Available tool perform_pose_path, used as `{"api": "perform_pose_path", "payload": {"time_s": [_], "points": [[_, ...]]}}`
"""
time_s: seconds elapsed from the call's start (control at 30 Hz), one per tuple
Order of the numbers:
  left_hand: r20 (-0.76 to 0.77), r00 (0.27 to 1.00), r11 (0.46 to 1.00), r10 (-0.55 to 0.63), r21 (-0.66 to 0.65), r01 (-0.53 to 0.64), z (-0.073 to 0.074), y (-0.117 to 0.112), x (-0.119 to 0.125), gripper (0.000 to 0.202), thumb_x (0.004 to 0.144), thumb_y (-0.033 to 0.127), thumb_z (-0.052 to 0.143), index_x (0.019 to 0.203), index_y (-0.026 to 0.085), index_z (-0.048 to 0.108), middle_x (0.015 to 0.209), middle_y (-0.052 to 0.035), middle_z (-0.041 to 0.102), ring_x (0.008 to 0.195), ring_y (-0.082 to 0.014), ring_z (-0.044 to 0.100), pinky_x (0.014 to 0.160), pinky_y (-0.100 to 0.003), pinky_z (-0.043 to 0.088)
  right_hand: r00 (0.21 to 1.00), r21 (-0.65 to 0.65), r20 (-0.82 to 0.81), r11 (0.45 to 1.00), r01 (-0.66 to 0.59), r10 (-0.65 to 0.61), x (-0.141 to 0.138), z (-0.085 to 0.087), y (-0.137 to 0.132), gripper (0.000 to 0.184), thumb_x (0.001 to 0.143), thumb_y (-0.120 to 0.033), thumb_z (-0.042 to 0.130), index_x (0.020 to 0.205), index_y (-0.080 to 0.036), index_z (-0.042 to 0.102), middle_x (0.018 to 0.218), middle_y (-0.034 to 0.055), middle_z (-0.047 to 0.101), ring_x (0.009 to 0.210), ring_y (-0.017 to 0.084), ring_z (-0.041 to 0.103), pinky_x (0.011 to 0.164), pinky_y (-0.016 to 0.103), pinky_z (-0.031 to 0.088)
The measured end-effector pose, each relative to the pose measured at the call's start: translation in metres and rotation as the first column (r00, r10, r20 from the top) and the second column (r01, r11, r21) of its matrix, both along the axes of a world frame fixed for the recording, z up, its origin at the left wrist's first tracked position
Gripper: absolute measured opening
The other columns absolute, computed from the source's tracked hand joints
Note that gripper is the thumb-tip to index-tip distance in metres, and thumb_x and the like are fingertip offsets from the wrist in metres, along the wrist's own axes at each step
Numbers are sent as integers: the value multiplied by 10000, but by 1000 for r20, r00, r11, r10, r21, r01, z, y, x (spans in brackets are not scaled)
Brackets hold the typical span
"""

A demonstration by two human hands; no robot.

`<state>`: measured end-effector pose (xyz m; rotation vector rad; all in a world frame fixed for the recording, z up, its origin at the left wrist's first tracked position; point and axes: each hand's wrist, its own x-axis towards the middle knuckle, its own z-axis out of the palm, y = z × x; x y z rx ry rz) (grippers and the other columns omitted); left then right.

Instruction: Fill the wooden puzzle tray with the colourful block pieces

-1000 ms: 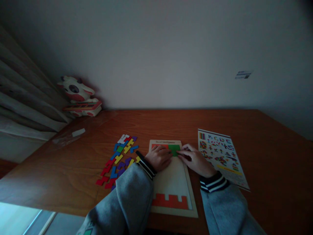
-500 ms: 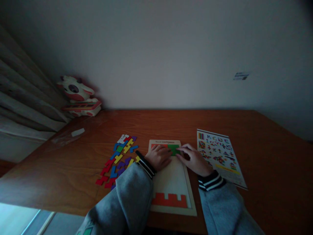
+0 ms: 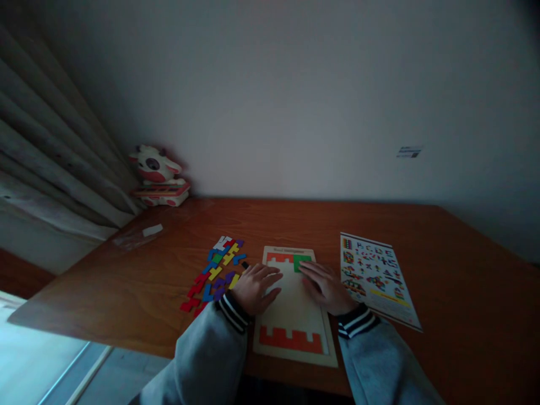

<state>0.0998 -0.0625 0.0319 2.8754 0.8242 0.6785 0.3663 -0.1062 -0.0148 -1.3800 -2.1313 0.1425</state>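
A wooden puzzle board (image 3: 291,304) lies on the table in front of me. Orange-red pieces (image 3: 290,340) line its near end, and another orange-red piece (image 3: 279,257) lies along the far edge. Beside that one, in the far right corner, sits a green puzzle piece (image 3: 297,260). My right hand (image 3: 328,286) reaches over the board's right side, its extended fingertips at the green piece. Over the left edge hovers my left hand (image 3: 256,286), fingers apart and nothing in them. Left of the board are several loose coloured puzzle pieces (image 3: 215,274), partly hidden by my left sleeve.
A printed pattern sheet (image 3: 379,275) lies right of the board. At the back left stands a cow-shaped toy keyboard (image 3: 162,180), with clear plastic wrapping (image 3: 137,236) nearer me. A wall rises behind the table (image 3: 312,216); a curtain (image 3: 63,146) hangs at the left.
My left hand has drawn back from the board's far edge toward the left and nearer me. My right hand's fingers have gone from bent to stretched at the green piece. The view has shifted slightly.
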Motion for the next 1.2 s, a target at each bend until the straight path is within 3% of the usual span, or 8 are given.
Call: {"api": "perform_pose_path", "payload": {"time_s": [0.17, 0.3, 0.5, 0.73, 0.87, 0.97, 1.1, 1.2], "points": [[87, 989, 993, 117, -28, -115, -15, -47, -43, 293, 920, 260, 535, 1190, 216, 642, 1178, -82, 686, 1032, -237, 629, 895, -407, 527, 997, -9, -58, 999, 52, -53, 0, 1, -7, 362, 955, -359, 483, 1264, -229, 620, 1315, 93, 626, 1223, 255, 572, 1042, 490, 454], [179, 955, 972, 235, -16, -236, -27, -68, -69, 309, 921, 240, 541, 1217, 249, 630, 1166, -65, 690, 1052, -239, 618, 914, -415, 526, 990, -1, -103, 996, 94, -93, 1, 1, -29, 340, 966, -373, 462, 1233, -236, 621, 1332, 94, 606, 1219, 250, 579, 1031, 453, 477], [208, 868, 876, 451, 81, -475, -34, -73, -96, 344, 886, 315, 592, 1224, 263, 631, 1296, -95, 615, 1188, -296, 561, 963, -489, 499, 990, 11, -31, 990, 138, -138, 2, -7, -79, 307, 938, -408, 501, 1189, -299, 642, 1305, 53, 629, 1190, 270, 605, 1001, 439, 515], [81, 722, 720, 687, 61, -691, -47, -67, -116, 841, 774, 650, 630, 1455, 207, 414, 1507, -177, 393, 1377, -407, 357, 1089, -631, 309, 983, 5, -56, 984, 175, -175, 6, -22, -118, 407, 905, -453, 525, 1295, -341, 559, 1372, 21, 587, 1170, 266, 626, 918, 369, 580], [-7, 740, 740, 673, 19, -673, -47, -57, -114, 843, 812, 670, 574, 1456, 152, 407, 1510, -212, 377, 1404, -407, 314, 1101, -657, 265, 974, -24, -42, 975, 222, -223, 11, -32, -120, 431, 910, -464, 502, 1323, -342, 519, 1400, 34, 560, 1200, 293, 601, 918, 425, 579], [37, 775, 776, 630, 12, -631, -40, -52, -111, 716, 866, 586, 565, 1425, 156, 442, 1475, -200, 435, 1389, -368, 359, 1116, -634, 273, 972, -37, -38, 972, 231, -232, 12, -34, -119, 430, 911, -474, 491, 1316, -332, 524, 1405, 49, 552, 1211, 309, 588, 930, 455, 564], [121, 898, 905, 422, -11, -424, -30, -53, -113, 577, 843, 535, 634, 1310, 204, 559, 1333, -143, 597, 1273, -319, 516, 1077, -543, 395, 967, -35, -72, 970, 241, -243, 9, -27, -120, 405, 916, -484, 484, 1279, -316, 550, 1368, 58, 582, 1181, 298, 607, 943, 436, 550], [141, 943, 954, 301, -27, -300, -28, -55, -118, 586, 811, 526, 681, 1289, 204, 577, 1246, -126, 661, 1189, -302, 587, 1008, -503, 476, 964, -38, -100, 969, 244, -247, 6, -21, -121, 391, 916, -502, 487, 1245, -307, 571, 1327, 52, 611, 1154, 278, 625, 947, 406, 546]]}}
